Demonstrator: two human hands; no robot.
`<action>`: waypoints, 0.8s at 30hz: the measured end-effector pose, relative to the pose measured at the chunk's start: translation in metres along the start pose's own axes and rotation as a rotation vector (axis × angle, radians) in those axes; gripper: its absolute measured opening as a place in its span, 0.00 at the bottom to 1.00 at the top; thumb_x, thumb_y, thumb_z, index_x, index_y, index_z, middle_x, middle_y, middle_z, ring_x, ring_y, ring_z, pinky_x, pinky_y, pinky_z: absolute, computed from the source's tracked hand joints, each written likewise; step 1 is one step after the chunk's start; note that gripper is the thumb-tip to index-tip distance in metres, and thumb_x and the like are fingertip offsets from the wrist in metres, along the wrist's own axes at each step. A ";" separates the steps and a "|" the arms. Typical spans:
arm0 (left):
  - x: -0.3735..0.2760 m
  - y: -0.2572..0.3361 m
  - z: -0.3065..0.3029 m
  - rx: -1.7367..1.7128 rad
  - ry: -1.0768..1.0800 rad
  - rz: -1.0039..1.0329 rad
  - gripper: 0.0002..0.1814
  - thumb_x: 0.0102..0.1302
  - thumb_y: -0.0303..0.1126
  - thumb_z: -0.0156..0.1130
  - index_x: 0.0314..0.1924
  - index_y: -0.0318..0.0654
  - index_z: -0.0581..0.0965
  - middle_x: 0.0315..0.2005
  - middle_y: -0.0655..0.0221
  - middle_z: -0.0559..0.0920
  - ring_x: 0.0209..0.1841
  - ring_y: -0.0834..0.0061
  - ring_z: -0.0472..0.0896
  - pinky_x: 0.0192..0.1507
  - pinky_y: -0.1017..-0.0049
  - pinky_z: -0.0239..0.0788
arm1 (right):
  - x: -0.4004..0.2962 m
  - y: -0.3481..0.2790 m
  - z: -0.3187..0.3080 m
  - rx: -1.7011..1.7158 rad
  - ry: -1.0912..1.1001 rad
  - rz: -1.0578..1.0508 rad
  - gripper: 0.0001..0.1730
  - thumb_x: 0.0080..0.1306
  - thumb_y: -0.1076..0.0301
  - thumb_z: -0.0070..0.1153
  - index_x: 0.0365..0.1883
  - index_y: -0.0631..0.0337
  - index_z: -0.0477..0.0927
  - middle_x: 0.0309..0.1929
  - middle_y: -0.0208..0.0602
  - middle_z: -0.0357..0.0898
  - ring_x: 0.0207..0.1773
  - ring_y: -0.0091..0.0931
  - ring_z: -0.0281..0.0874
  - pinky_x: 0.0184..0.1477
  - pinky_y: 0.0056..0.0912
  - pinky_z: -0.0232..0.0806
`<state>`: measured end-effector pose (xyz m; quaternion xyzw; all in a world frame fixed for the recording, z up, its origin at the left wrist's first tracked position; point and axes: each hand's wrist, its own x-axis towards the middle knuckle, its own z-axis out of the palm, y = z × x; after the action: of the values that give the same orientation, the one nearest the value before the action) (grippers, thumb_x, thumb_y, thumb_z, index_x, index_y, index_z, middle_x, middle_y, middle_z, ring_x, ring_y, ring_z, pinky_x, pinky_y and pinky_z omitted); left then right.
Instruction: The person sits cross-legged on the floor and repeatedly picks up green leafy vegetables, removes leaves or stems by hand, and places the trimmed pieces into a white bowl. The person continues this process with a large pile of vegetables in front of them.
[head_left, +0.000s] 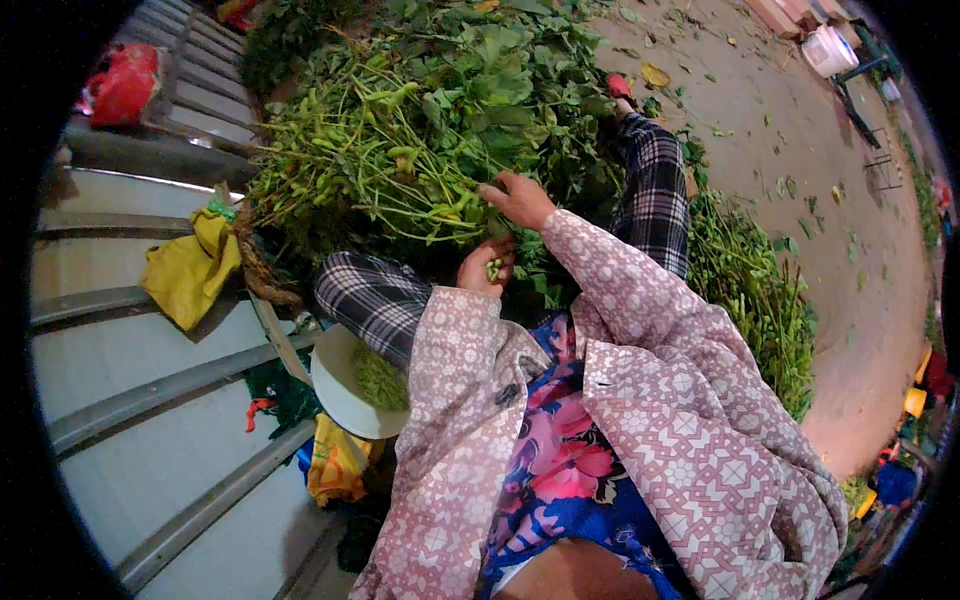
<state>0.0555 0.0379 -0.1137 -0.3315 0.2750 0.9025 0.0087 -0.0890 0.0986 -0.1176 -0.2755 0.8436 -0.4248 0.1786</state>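
My left hand (487, 268) is closed around several small green pods (493, 270), palm side up, between my knees. Just above it and to the right, my right hand (525, 199) has its fingertips at the stems of a heap of cut, leafy bean plants (390, 157) with green pods; whether it grips a pod or stem is unclear. By my left thigh stands a white bowl (330, 382), partly filled with green pods and partly covered by my leg and sleeve.
More podded plants (757, 307) lie along my right side. Leaves are scattered on the concrete floor (840, 277). A ribbed metal panel (165, 367) runs along the left, with a yellow cloth (191, 262) on it. A white bucket (829, 51) stands at the upper right.
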 end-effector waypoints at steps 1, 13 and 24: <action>0.002 -0.002 -0.003 0.002 0.014 -0.011 0.16 0.57 0.26 0.49 0.47 0.30 0.71 0.25 0.70 0.72 0.24 0.82 0.67 0.19 0.83 0.56 | 0.006 0.005 0.006 -0.018 -0.053 -0.020 0.25 0.58 0.50 0.52 0.33 0.70 0.74 0.27 0.46 0.77 0.29 0.35 0.74 0.34 0.37 0.65; -0.008 0.035 0.017 -0.088 -0.127 -0.086 0.11 0.65 0.41 0.50 0.33 0.41 0.70 0.16 0.76 0.66 0.14 0.85 0.62 0.09 0.86 0.46 | -0.036 -0.007 -0.012 0.370 -0.089 -0.086 0.16 0.53 0.60 0.57 0.33 0.64 0.75 0.25 0.40 0.76 0.27 0.27 0.72 0.32 0.31 0.66; 0.003 0.015 0.002 -0.131 0.033 -0.111 0.11 0.62 0.43 0.55 0.36 0.44 0.73 0.21 0.77 0.72 0.15 0.86 0.65 0.11 0.86 0.49 | -0.073 -0.015 -0.018 0.231 -0.118 -0.157 0.17 0.52 0.60 0.56 0.36 0.61 0.73 0.29 0.47 0.76 0.31 0.41 0.75 0.34 0.38 0.67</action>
<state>0.0493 0.0259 -0.1072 -0.3607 0.1967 0.9111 0.0323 -0.0367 0.1474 -0.0897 -0.3427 0.7531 -0.5146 0.2248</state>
